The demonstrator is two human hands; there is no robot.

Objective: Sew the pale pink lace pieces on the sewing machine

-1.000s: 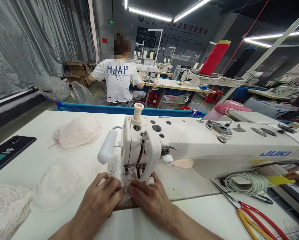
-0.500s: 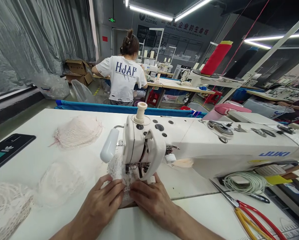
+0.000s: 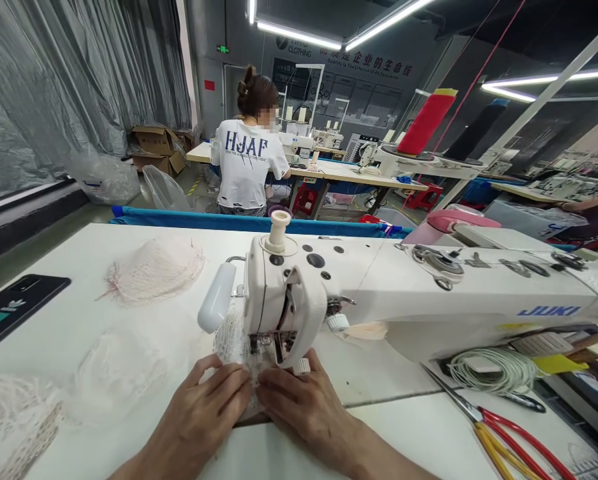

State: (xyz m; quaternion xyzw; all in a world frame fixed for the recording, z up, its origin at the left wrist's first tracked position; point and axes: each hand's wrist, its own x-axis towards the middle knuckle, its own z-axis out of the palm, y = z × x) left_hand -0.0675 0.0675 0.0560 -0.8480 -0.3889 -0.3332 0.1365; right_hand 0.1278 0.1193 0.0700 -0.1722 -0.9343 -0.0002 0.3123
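Note:
A strip of white lace fabric (image 3: 230, 339) lies under the needle area of the white sewing machine (image 3: 359, 283). At the near side of the presser foot, my left hand (image 3: 203, 403) has its bent fingers closed on the lace from the left. My right hand (image 3: 306, 407) grips the same piece from the right, its fingers just below the machine head. Only a narrow band of lace shows between the two hands. Their fingertips and the needle point are partly hidden.
Left on the white table lie a pinkish lace piece (image 3: 151, 270), a sheer white piece (image 3: 121, 370), more lace (image 3: 16, 420) and a phone (image 3: 21, 303). Right are scissors (image 3: 483, 420) and a coiled cord (image 3: 491, 370). A co-worker (image 3: 251, 157) sits beyond the blue cloth edge (image 3: 203, 219).
My hands stay at nearly the same spot on the lace. The camera view has shifted slightly. In the background the co-worker's left arm has drawn in and the head has turned.

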